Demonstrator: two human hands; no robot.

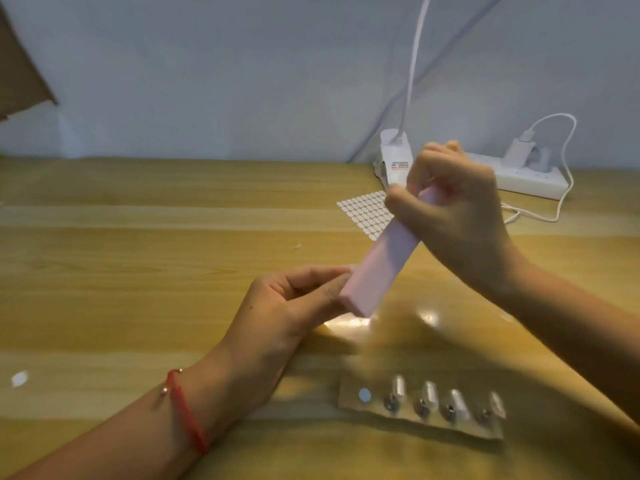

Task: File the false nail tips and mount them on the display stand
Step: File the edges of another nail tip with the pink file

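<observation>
Over the light wooden table, head view, the lower part of the picture is blurred. A clear strip-shaped display stand lies near the front edge, right of centre. Four pale false nail tips sit on it in a row, and a white round pad at its left end is bare. The stand's fittings cannot be made out.

Raised above the table, the right hand has its fingers curled round the upper end of a pink rectangular buffing block, which slants down to the left. The left hand, with a red cord bracelet on its wrist, has thumb and forefinger pinched together against the block's lower end. Whether a nail tip sits between them cannot be told, since the block covers that spot.

Behind the hands lies a sheet of white oval adhesive tabs, partly hidden by the block. A white power strip sits against the wall. Wood extends wide to the left of the hands, with a small white scrap near the left edge.
</observation>
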